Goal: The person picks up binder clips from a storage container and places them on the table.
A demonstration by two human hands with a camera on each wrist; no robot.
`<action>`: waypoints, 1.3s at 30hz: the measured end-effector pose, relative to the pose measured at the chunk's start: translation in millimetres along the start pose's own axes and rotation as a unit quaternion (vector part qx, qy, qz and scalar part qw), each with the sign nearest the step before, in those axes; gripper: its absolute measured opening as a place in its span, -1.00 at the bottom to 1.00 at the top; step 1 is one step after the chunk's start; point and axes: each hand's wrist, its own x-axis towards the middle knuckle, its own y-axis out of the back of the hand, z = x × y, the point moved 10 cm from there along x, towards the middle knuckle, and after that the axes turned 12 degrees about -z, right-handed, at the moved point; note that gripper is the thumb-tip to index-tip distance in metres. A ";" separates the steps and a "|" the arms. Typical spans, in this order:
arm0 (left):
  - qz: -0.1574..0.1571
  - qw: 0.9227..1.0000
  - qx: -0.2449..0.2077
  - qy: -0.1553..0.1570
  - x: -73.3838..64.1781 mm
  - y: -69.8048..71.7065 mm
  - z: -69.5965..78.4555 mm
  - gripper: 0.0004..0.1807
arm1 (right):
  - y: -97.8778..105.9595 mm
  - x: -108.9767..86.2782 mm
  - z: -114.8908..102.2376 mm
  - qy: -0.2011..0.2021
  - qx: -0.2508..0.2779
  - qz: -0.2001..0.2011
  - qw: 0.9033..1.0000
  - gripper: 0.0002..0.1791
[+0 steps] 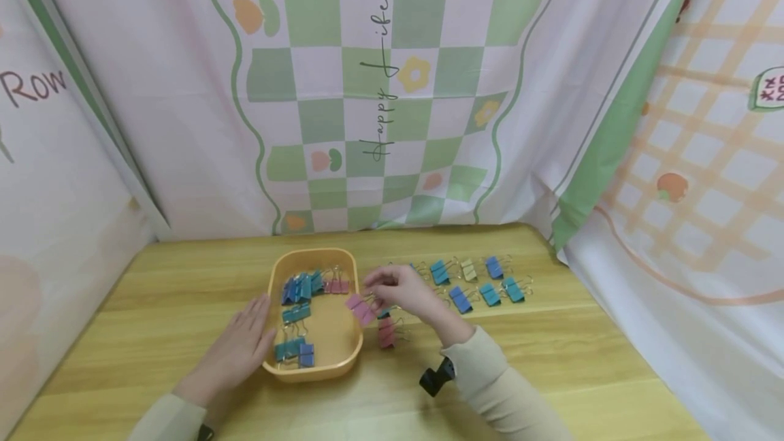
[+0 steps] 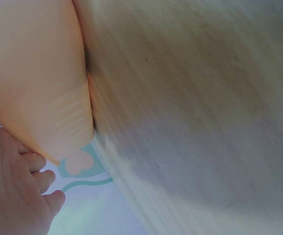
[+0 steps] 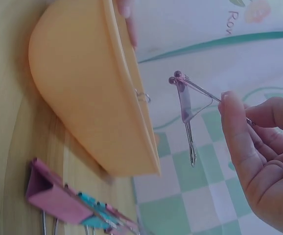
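A pink binder clip (image 1: 360,309) hangs from my right hand (image 1: 407,291), which pinches it by a wire handle between thumb and fingers. In the right wrist view, that clip (image 3: 184,100) dangles above the side wall of the yellow basket (image 3: 78,73). My left hand (image 1: 241,339) lies along the basket's left rim, fingers extended. From the left wrist, the fingertips (image 2: 42,181) show at the rim of the basket (image 2: 38,73). Inside it lie blue and teal clips (image 1: 300,288), a pink clip (image 1: 337,286), and further teal and blue clips (image 1: 306,355) near the front.
Right of the basket, a pink clip (image 1: 386,333) sits on the wooden table (image 1: 551,373), a teal one partly hidden behind my right hand. Farther right are rows of teal, blue and yellow clips (image 1: 468,269). Printed curtains (image 1: 416,121) enclose the table at the back and sides.
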 end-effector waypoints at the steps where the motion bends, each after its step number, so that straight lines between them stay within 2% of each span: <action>1: 0.002 1.000 0.001 -0.001 -0.2 0.7 0.5 -0.35 | 2.7 -1.7 1.0 0.002 0.005 0.002 1.000 -0.79; 6: 0.001 1.000 0.000 -0.002 -0.6 2.2 1.5 -0.35 | 14.9 -11.4 3.1 0.003 -0.001 0.009 1.000 -0.74; 14: -0.001 1.000 0.002 0.002 -0.3 2.0 0.9 -0.35 | 35.5 -30.1 15.8 -0.037 -0.037 0.037 0.998 -0.69; 26: 0.000 1.000 0.002 0.005 0.4 1.0 0.4 -0.35 | 57.0 -52.6 38.7 -0.025 -0.003 0.051 0.998 -0.68; 34: -0.005 1.000 0.000 0.005 0.4 1.1 0.3 -0.34 | 66.8 -68.8 58.5 -0.054 -0.005 0.078 0.995 -0.68; 39: -0.004 1.000 0.001 0.005 0.0 1.3 0.9 -0.35 | 66.2 -72.5 73.3 -0.064 0.003 0.069 0.996 -0.65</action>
